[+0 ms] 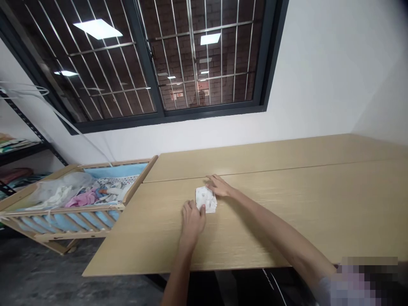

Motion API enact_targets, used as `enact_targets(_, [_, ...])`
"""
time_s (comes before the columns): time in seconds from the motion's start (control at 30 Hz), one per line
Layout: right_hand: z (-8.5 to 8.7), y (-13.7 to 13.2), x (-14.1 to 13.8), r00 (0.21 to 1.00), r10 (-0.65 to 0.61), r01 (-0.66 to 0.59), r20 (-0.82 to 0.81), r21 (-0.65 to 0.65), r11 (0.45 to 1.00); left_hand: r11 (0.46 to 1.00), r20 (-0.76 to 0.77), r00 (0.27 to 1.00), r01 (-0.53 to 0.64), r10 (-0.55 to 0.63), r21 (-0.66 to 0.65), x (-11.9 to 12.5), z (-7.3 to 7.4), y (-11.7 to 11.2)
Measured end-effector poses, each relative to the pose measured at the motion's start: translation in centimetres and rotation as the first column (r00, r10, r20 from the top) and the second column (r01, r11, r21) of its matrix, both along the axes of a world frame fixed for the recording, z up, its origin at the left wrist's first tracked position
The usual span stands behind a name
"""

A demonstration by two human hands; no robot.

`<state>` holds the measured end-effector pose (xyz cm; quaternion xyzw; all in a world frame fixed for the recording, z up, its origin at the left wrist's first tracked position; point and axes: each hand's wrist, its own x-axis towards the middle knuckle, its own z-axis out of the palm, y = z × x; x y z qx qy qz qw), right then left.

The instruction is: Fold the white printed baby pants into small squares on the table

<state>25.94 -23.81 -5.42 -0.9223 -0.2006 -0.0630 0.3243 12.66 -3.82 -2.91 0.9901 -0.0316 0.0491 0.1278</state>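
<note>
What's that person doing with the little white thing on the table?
Someone has both bare hands at a small white piece, perhaps folded cloth, lying flat on the wooden table. The left hand is at its near left side, with the thumb over the edge. The right hand is at its far right corner, fingers spread. Left of the table, a wooden crib holds jumbled fabrics.

Cloth point(205, 199) on counter point(287, 204); left of counter: crib point(102, 207) with fabrics point(84, 198) inside, shelf point(22, 153) farther; behind counter: window point(147, 59).
</note>
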Motion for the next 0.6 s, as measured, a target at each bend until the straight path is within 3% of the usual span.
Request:
enact_targets(0.07, [-0.2,-0.4,-0.6,1.0,-0.006,0.007,-0.005,0.079,0.997,0.997,-0.041,0.997,-0.068,0.069,0.023,1.1,0.6,0.0])
enact_targets(0.2, [-0.5,-0.2,-1.9,0.997,0.035,-0.018,-0.072,0.224,0.974,0.997,-0.147,0.986,-0.08,0.082,0.021,2.8,1.0,-0.9])
enact_targets(0.33, [0.6,1.5,-3.9,0.996,-0.07,0.084,-0.058,0.279,0.957,0.999,-0.15,0.988,-0.043,0.042,-0.005,1.9,2.4,-0.8])
enact_targets(0.4, [1.8,3.1,-5.6,0.993,-0.086,0.108,-0.086,0.305,0.946,0.999,-0.111,0.993,-0.035,0.033,-0.011,-0.3,3.8,0.9])
enact_targets(0.47, [3.2,5.4,-8.0,0.984,-0.033,0.099,-0.173,0.387,0.917,0.999,-0.066,0.997,-0.03,0.029,-0.017,-3.8,5.2,3.9])
enact_targets(0.5, [3.9,6.9,-9.6,0.974,0.033,0.074,-0.224,0.453,0.888,0.999,-0.045,0.999,-0.029,0.028,-0.02,-6.0,5.8,5.9])
enact_targets(0.6, [5.5,12.3,-15.4,0.876,0.34,-0.018,-0.342,0.681,0.732,0.998,-0.016,0.998,-0.055,0.054,-0.043,-13.3,6.7,13.1])
